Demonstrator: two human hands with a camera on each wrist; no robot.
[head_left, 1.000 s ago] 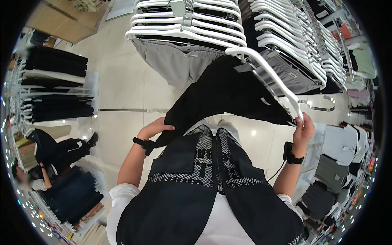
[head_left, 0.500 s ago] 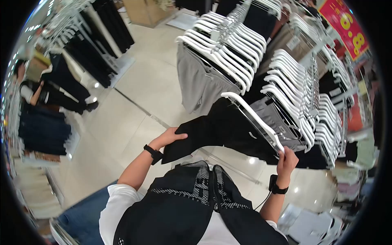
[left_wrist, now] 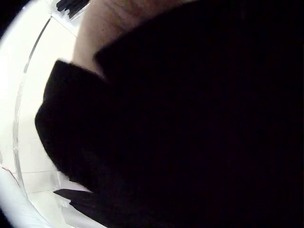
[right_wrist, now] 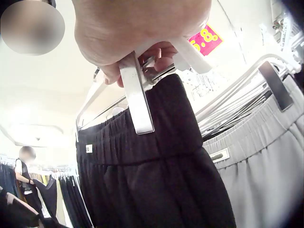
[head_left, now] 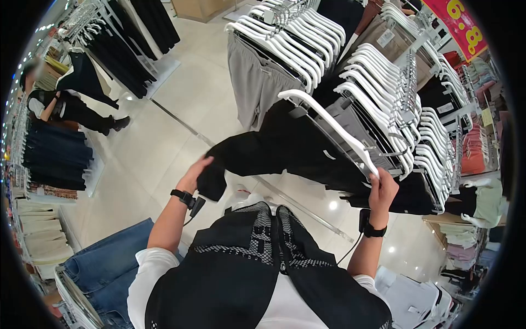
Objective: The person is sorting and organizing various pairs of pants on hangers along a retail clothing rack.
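Observation:
A pair of black trousers [head_left: 268,151] with an elastic waist hangs from the metal clips of a white hanger [head_left: 329,123]. My right hand [head_left: 385,189] grips the near end of this hanger. In the right wrist view, a clip [right_wrist: 137,99] bites the gathered waistband [right_wrist: 128,142], which carries a small white size tag [right_wrist: 89,148]. My left hand [head_left: 189,176] holds one trouser leg out to the left near its hem, which droops beside the fingers. Black cloth [left_wrist: 190,133] fills most of the left wrist view and hides those fingers.
Racks of white hangers [head_left: 378,82] with grey trousers [head_left: 257,77] stand just beyond the held pair. Folded jeans [head_left: 109,263] lie at lower left. Another person [head_left: 66,104] stands by a rack at far left. Pale tiled floor [head_left: 170,120] lies between.
The view has turned, so the racks now sit further right. My left hand has shifted left with the trouser leg, and its hem now droops. My right hand keeps the hanger end.

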